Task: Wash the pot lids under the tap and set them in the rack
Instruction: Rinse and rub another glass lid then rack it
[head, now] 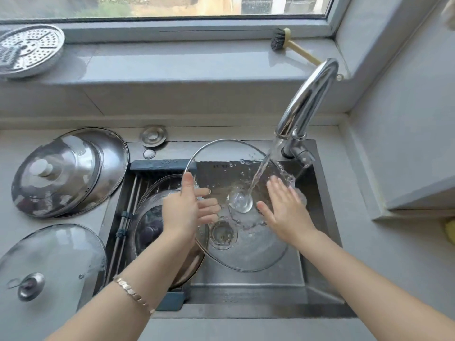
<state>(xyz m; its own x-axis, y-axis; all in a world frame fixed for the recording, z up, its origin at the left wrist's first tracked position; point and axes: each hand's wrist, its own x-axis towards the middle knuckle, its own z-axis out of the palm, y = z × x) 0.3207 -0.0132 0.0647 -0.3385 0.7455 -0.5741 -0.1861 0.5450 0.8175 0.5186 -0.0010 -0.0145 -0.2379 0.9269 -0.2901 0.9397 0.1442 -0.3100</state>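
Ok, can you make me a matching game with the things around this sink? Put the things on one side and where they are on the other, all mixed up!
Things:
1. round perforated metal steamer plate
2. big clear glass lid with a clear knob
3. stacked shiny steel lids
4. dark-bristled brush with a pale wooden handle

Places:
A. on the counter, left of the sink
B. on the windowsill, right end
C. under the running tap, held by the left hand, with the right hand flat on it
D. on the windowsill, left end

Pairs: 1-D, 2-C, 3-A, 4-B
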